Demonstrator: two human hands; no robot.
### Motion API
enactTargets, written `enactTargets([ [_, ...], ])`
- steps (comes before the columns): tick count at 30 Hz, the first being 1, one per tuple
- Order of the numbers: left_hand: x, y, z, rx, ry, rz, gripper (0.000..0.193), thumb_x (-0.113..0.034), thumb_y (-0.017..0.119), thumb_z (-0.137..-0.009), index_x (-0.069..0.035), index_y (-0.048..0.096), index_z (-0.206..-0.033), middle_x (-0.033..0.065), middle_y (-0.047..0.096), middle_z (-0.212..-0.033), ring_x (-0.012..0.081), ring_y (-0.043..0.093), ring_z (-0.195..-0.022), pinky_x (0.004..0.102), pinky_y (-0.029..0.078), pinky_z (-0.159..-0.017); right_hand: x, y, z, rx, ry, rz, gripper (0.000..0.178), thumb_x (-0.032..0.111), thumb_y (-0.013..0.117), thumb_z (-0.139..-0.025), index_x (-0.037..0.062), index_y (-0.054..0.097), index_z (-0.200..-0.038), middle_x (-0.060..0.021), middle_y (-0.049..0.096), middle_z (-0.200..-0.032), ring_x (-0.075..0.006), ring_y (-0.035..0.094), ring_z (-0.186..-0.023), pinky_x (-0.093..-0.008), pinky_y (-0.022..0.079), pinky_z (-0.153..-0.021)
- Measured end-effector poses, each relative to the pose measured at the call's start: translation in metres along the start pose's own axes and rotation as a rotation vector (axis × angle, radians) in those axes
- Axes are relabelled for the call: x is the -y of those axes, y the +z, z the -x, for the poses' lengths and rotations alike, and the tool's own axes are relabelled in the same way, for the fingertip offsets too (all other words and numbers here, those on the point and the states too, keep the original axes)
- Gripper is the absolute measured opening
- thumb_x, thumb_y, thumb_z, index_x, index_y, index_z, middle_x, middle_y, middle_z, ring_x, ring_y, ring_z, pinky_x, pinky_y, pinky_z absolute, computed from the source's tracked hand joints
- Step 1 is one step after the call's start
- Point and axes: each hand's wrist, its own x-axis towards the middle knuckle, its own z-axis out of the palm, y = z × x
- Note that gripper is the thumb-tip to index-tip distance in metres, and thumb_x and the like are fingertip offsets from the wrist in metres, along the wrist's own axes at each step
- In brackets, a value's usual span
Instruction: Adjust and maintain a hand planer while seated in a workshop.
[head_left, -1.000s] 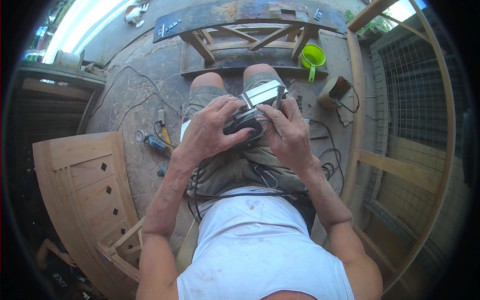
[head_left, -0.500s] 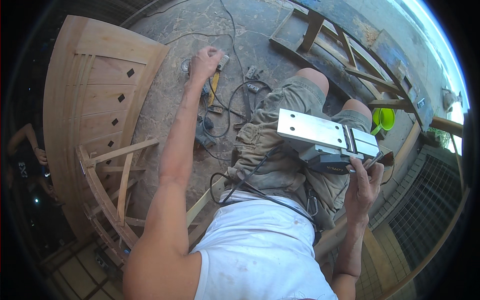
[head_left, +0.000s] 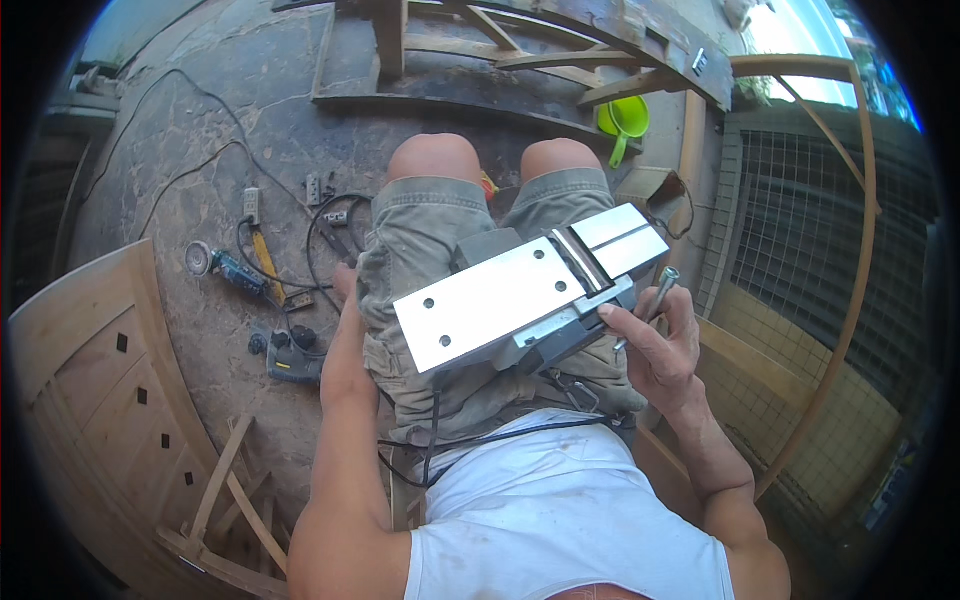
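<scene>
An electric hand planer (head_left: 490, 290) lies upside down across my lap, its shiny metal sole facing up and the blade slot toward the right end. My right hand (head_left: 665, 345) is at the planer's right side, thumb against its edge. Its curled fingers hold a small metal socket wrench (head_left: 661, 290) that sticks up past them. My left hand (head_left: 345, 282) reaches down beside my left thigh, next to black cords on the floor; its fingers are mostly hidden. The planer's black cord (head_left: 435, 430) runs down over my shorts.
On the floor at left lie an angle grinder (head_left: 235, 272), a yellow strip-shaped tool (head_left: 265, 257), an outlet block (head_left: 252, 206) and a grey power tool (head_left: 293, 360). A panelled wooden door (head_left: 90, 370) stands at left. A wooden frame (head_left: 480, 115) and green dipper (head_left: 628, 120) are ahead.
My view has turned to the right. My left hand has drawn back from near the outlet block to beside my thigh. The planer has tilted, its right end now higher.
</scene>
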Motion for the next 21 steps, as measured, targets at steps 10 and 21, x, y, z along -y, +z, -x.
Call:
enactTargets([
  [10,-0.112,-0.187,0.087,0.048,0.373,0.359,0.034,-0.031,0.077,-0.109,0.000,0.072,-0.121,0.0052,0.075,-0.098,0.0147,0.065,-0.090,0.0332,0.053,-0.082,-0.020,0.003,0.016,-0.030,-0.008,0.034,0.048,0.003,0.083,-0.082,0.0180,0.081,-0.128,-0.0064,0.055,-0.096,-0.0250,0.058,-0.085,-0.0412,0.050,-0.069],
  [21,-0.372,-0.430,0.323,0.240,1.142,-0.209,0.028,-0.016,0.070,-0.109,0.002,0.078,-0.129,0.0184,0.081,-0.103,0.0304,0.077,-0.092,0.0377,0.057,-0.089,-0.025,0.023,0.032,-0.258,-0.050,-0.088,0.030,0.000,0.073,-0.088,0.0037,0.075,-0.117,-0.0147,0.059,-0.104,-0.0323,0.066,-0.094,-0.0457,0.056,-0.084],
])
